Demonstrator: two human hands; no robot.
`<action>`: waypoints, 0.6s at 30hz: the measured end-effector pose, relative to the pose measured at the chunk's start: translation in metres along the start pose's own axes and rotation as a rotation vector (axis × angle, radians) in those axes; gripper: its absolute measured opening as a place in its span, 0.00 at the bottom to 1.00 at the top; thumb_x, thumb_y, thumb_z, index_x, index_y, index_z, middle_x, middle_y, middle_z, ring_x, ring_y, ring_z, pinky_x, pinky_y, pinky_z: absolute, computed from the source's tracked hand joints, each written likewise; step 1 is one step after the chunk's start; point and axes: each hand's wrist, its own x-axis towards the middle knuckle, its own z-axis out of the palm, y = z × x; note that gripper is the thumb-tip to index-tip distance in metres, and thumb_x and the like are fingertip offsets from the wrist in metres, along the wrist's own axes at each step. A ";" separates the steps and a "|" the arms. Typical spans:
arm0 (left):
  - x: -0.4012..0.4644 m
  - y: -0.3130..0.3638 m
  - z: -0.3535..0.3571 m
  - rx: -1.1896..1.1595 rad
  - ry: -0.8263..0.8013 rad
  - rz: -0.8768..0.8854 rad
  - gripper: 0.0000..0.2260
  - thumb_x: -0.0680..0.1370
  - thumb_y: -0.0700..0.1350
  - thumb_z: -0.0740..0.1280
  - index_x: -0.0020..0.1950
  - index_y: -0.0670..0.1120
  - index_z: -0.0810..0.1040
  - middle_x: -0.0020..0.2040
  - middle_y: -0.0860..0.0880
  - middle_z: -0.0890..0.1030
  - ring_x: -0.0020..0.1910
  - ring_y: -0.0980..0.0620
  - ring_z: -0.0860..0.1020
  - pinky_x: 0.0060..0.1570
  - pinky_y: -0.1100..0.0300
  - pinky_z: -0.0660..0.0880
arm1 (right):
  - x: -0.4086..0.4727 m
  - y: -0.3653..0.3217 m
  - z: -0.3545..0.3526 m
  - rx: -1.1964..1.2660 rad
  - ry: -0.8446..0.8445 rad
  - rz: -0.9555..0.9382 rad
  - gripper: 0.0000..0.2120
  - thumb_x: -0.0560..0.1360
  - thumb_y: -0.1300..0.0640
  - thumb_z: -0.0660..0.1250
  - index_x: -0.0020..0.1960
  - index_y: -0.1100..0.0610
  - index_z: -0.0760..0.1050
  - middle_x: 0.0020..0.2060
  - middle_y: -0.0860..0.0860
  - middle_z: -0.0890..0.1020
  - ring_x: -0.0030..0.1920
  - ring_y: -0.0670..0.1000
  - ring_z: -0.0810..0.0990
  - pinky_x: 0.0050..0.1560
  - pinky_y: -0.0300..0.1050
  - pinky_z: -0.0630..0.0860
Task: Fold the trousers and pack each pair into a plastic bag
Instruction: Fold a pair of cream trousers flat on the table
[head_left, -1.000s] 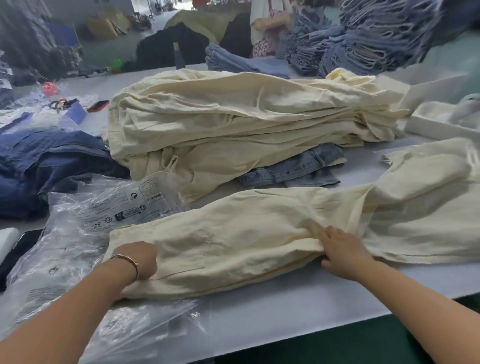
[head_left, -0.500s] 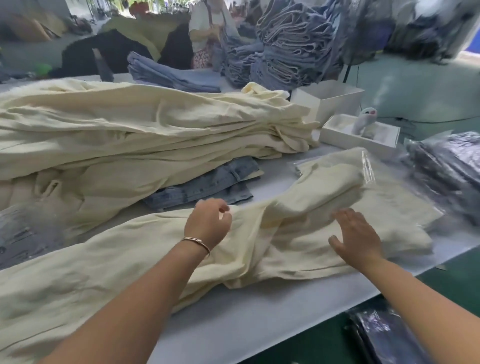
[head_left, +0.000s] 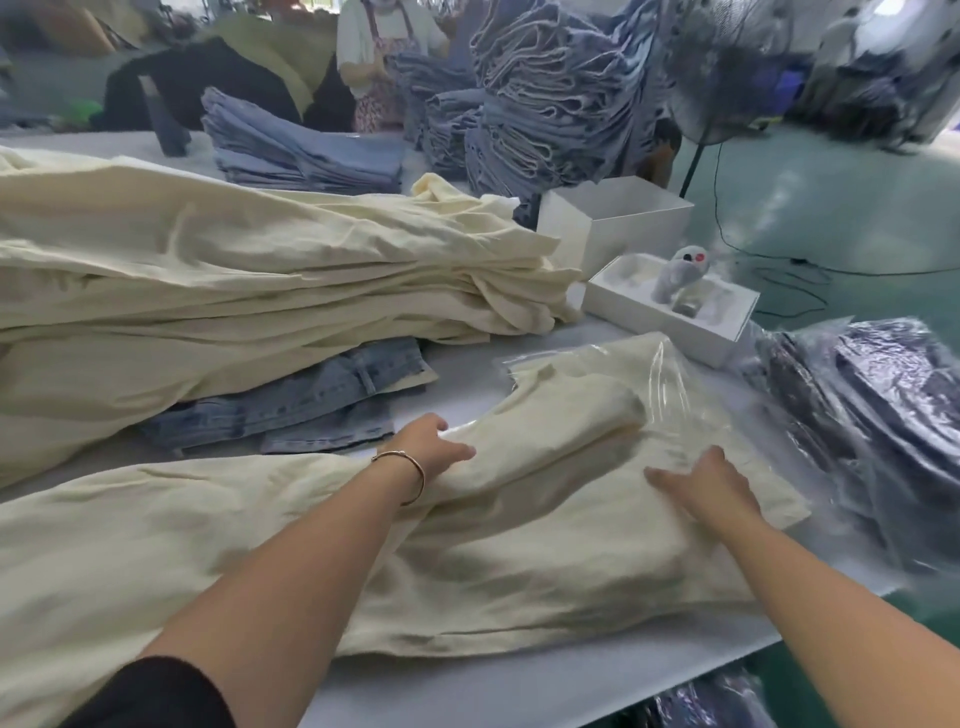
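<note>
Cream trousers (head_left: 467, 561) lie across the tabletop (head_left: 519, 686); I see left hand (head_left: 434, 452) gripping a raised fold, fingers curled round it, right hand (head_left: 711, 483) flat, fingers straight, pressing the cloth beside a bagged pair (head_left: 623, 374).

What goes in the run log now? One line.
step: folding | left hand: grips cream trousers | right hand: flat on trousers | bagged: no
</note>
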 end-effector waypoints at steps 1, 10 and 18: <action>0.004 0.005 0.001 -0.054 -0.008 -0.008 0.31 0.69 0.56 0.74 0.68 0.47 0.71 0.63 0.48 0.76 0.60 0.48 0.75 0.58 0.58 0.70 | 0.003 -0.002 0.000 0.066 -0.025 0.013 0.38 0.68 0.41 0.74 0.65 0.65 0.66 0.58 0.59 0.76 0.60 0.62 0.75 0.56 0.52 0.73; 0.031 0.043 0.020 -0.259 -0.018 -0.035 0.27 0.67 0.46 0.78 0.64 0.46 0.74 0.57 0.48 0.77 0.51 0.50 0.75 0.49 0.61 0.69 | 0.012 -0.011 -0.002 0.259 -0.235 -0.070 0.17 0.68 0.56 0.75 0.55 0.61 0.78 0.47 0.56 0.82 0.46 0.57 0.81 0.46 0.46 0.77; -0.001 0.104 -0.039 -0.645 -0.021 0.141 0.05 0.74 0.35 0.67 0.47 0.38 0.82 0.41 0.43 0.80 0.41 0.49 0.76 0.42 0.59 0.70 | 0.039 -0.051 -0.044 0.548 -0.603 -0.003 0.07 0.71 0.67 0.65 0.35 0.59 0.75 0.24 0.54 0.77 0.23 0.51 0.76 0.26 0.40 0.75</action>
